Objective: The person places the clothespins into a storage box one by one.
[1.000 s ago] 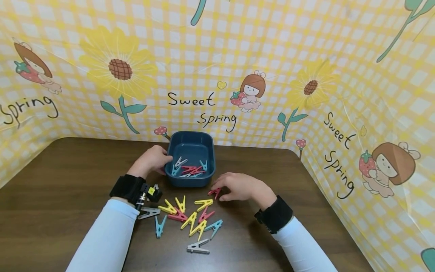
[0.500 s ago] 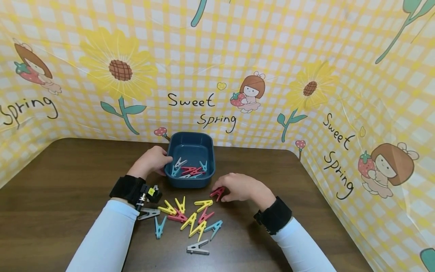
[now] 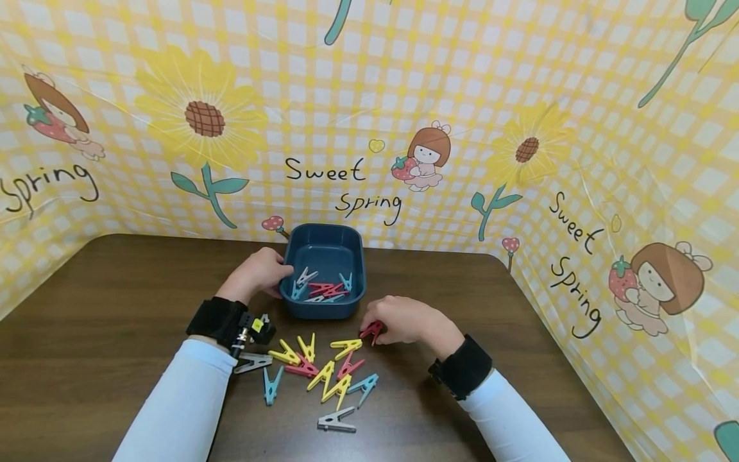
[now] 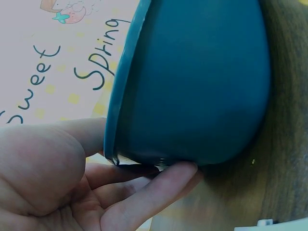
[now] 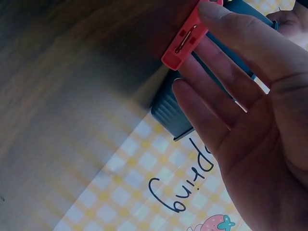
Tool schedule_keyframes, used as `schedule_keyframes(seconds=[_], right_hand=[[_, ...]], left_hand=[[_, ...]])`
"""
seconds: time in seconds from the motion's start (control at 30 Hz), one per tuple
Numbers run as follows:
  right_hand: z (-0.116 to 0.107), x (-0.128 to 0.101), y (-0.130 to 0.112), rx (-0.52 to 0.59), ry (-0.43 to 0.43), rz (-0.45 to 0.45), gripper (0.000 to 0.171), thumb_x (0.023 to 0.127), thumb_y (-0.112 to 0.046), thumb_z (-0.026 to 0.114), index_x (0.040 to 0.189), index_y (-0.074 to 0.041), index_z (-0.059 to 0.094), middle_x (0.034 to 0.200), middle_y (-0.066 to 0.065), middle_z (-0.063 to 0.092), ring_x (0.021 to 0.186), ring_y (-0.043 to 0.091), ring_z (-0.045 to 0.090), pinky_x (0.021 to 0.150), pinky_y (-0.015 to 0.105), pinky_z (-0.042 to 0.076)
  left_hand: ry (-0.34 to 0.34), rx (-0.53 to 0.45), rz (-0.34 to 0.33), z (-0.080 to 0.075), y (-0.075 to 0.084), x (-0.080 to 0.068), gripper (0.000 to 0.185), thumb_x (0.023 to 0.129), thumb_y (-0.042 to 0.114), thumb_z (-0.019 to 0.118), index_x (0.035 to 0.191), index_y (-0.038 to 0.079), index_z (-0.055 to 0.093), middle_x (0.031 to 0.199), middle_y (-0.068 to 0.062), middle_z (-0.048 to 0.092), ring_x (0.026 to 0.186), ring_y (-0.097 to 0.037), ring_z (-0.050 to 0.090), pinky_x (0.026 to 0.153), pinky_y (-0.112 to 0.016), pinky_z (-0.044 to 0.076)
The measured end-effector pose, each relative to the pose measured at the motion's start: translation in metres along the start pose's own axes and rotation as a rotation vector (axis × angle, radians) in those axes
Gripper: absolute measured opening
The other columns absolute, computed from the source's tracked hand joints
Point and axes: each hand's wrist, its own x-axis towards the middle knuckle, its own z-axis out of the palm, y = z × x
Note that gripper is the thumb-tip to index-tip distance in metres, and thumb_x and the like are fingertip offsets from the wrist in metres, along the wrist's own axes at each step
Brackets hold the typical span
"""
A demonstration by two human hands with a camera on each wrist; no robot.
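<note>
A dark blue tub (image 3: 326, 254) stands at the back of the brown table and holds several clothespins (image 3: 323, 287). My left hand (image 3: 258, 272) grips its left rim (image 4: 120, 115), fingers under the edge. My right hand (image 3: 398, 317) sits just right of the tub's front and pinches a red clothespin (image 3: 371, 330) (image 5: 185, 36) between its fingertips. A loose pile of yellow, pink, blue and grey clothespins (image 3: 323, 372) lies on the table between my forearms.
A yellow checked backdrop with flowers and "Sweet Spring" lettering (image 3: 346, 186) walls the table on the back and both sides. A grey clothespin (image 3: 336, 421) lies nearest me. Bare brown tabletop (image 3: 86, 321) spreads to the left and right.
My right hand has closed on the red clothespin and drawn slightly left and up off the table with it. The left hand has kept its hold on the tub.
</note>
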Motion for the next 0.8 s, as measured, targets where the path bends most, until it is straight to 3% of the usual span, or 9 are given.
schedule_keyframes(seconds=[0.47,0.8], right_hand=[[-0.0014,0.0034,-0.0040,0.010,-0.024,-0.035,0.027,0.096,-0.017,0.084,0.123,-0.018,0.081,0.120,0.001,0.078,0.103,0.013,0.069,0.101,0.028,0.063],[-0.0004,0.0003,0.0006,0.022,0.011,-0.020,0.026,0.094,-0.021,0.087,0.119,-0.017,0.084,0.115,0.001,0.080,0.097,0.012,0.070,0.094,0.024,0.063]], left_hand=[[0.005,0.003,-0.012,0.0007,0.0003,0.0000,0.040,0.113,0.017,0.052,0.130,-0.017,0.065,0.104,-0.023,0.072,0.077,-0.019,0.079,0.080,-0.042,0.071],[0.000,0.003,-0.011,-0.0001,0.0013,-0.0011,0.041,0.113,0.017,0.052,0.131,-0.018,0.064,0.107,-0.025,0.073,0.078,-0.020,0.079,0.079,-0.042,0.071]])
